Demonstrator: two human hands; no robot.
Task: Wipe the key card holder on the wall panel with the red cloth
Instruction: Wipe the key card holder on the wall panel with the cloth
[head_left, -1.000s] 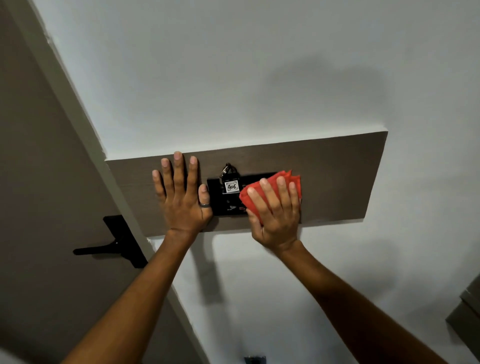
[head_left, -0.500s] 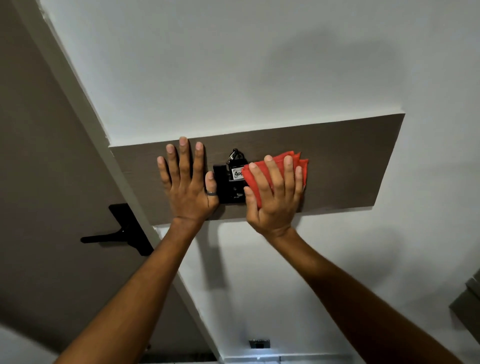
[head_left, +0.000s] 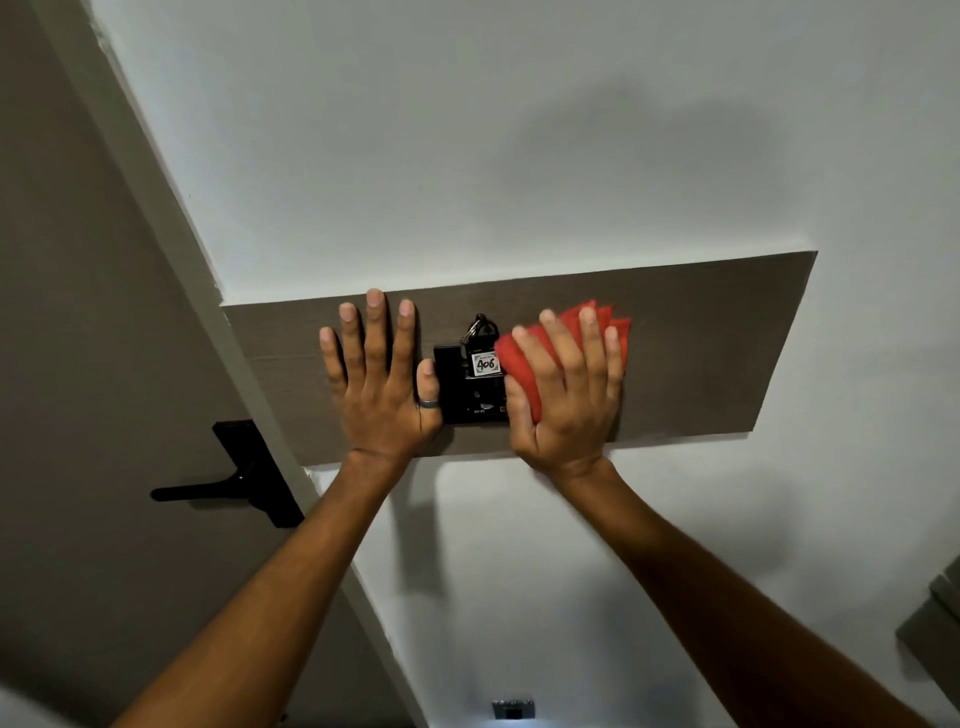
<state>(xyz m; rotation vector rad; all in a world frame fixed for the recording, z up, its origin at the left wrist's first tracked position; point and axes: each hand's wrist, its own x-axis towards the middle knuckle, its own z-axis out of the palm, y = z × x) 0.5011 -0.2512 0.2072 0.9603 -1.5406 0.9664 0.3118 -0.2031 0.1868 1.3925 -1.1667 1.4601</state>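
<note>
A black key card holder (head_left: 470, 397) is fixed on a brown wooden wall panel (head_left: 717, 353). A key tag marked 406 (head_left: 485, 364) on a metal ring sits in it. My right hand (head_left: 569, 395) presses a folded red cloth (head_left: 519, 358) flat against the holder's right side, covering that part. My left hand (head_left: 376, 384) lies flat on the panel just left of the holder, fingers spread, thumb with a ring touching the holder's left edge.
A brown door with a black lever handle (head_left: 228, 486) stands at the left, behind a pale door frame (head_left: 156, 197). The white wall (head_left: 467, 130) surrounds the panel. A small socket (head_left: 513, 707) is low on the wall. A grey furniture corner (head_left: 935, 618) shows at the right edge.
My right hand with the red cloth has slid slightly right on the holder, uncovering more of the 406 tag. My left hand has stayed flat on the panel. The view has shifted a little.
</note>
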